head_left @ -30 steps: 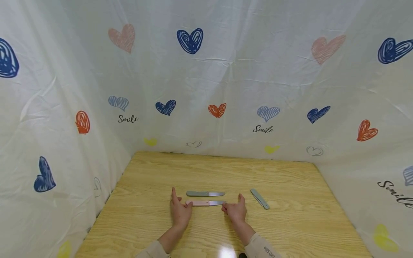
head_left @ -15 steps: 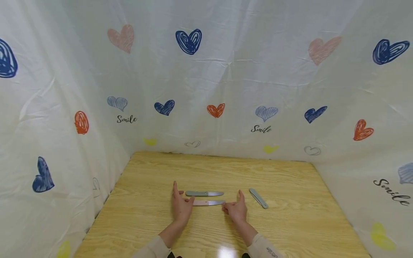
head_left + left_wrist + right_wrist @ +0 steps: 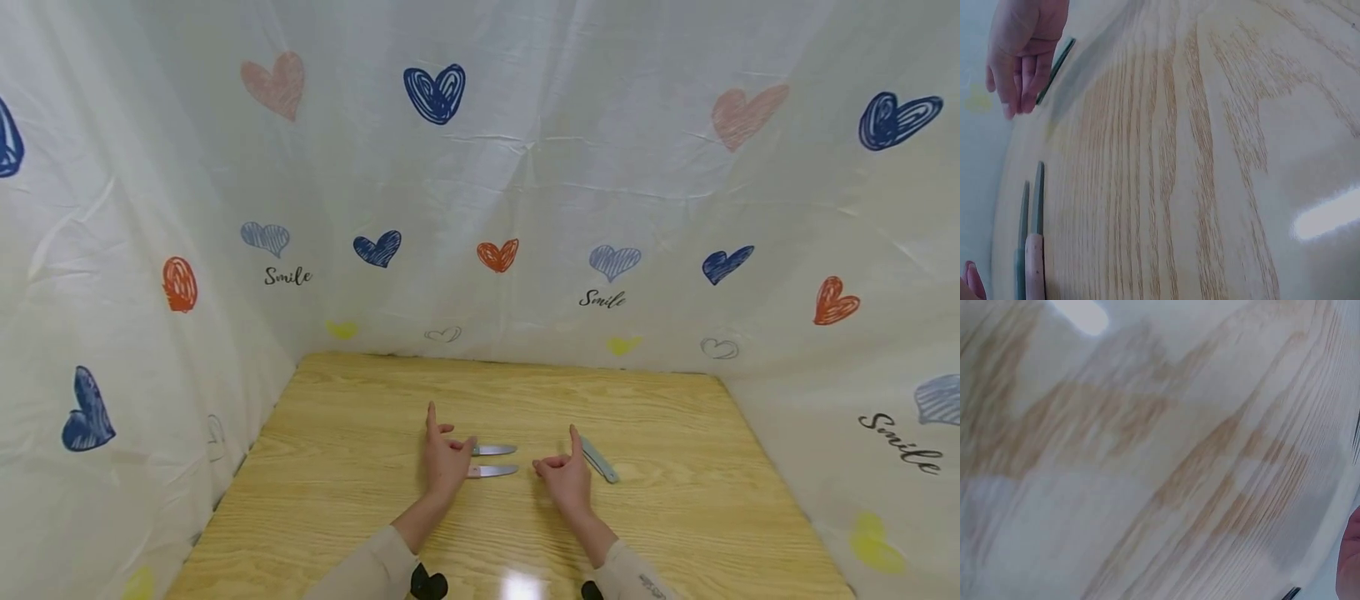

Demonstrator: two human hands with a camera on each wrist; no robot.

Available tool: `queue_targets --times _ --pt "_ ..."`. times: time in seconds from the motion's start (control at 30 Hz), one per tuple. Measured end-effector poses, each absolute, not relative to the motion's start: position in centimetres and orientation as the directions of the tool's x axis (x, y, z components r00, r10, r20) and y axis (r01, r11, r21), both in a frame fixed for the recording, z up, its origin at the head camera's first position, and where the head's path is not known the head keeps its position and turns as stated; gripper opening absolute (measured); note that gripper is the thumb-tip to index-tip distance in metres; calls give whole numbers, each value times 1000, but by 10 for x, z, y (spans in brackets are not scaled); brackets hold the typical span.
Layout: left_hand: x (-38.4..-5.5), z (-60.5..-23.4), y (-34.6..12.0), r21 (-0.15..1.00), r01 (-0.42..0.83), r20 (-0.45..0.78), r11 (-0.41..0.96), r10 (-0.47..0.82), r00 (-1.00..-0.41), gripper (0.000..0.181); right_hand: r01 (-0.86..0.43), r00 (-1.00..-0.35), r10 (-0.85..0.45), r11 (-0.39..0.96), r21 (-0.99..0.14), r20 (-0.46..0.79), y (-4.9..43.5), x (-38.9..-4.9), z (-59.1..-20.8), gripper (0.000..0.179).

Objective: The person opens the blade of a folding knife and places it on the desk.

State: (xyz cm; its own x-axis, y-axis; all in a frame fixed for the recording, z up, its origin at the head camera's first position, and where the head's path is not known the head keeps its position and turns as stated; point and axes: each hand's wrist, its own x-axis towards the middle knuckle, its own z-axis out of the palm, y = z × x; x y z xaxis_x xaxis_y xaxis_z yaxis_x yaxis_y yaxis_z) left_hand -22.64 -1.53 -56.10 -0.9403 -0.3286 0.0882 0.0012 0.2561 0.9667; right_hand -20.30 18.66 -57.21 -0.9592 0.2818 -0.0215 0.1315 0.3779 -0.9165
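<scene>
Two unfolded knives lie side by side, blades to the right: a green-handled knife [image 3: 495,450] farther back and a pink-handled knife [image 3: 497,471] in front. My left hand [image 3: 446,460] is over their handles and hides most of both in the head view; its index finger points forward and the thumb reaches to the green handle's blade end. The left wrist view shows the pink handle [image 3: 1035,265] uncovered. My right hand [image 3: 567,481] hovers right of the blade tips, index finger extended, holding nothing. Just beyond it lies a folded green knife [image 3: 600,460], set at a slant.
The knives lie on a wood-grain table [image 3: 675,517]. A white curtain [image 3: 480,183] printed with hearts encloses the back and both sides. Light glares off the table's near part.
My left hand has moved forward and right, from the pink handle towards the green one. My right hand has left the pink knife's blade tip and shifted right towards the folded knife.
</scene>
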Motion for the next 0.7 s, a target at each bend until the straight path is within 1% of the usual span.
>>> queue_targets --times 0.2,0.43,0.57,0.7 --pt "-227 -559 -4 970 21 97 241 -309 -946 98 139 -954 297 375 -916 -23 198 -204 -573 97" --pt "-227 -560 5 976 17 67 215 -228 -971 96 49 -962 267 397 -916 65 215 -202 -568 96" --pt "-228 -560 14 980 20 56 200 -176 -983 93 23 -948 295 436 -900 118 225 -201 -567 93" --pt "-227 -560 25 980 19 41 197 -107 -993 89 33 -935 325 480 -877 143 234 -200 -565 91"
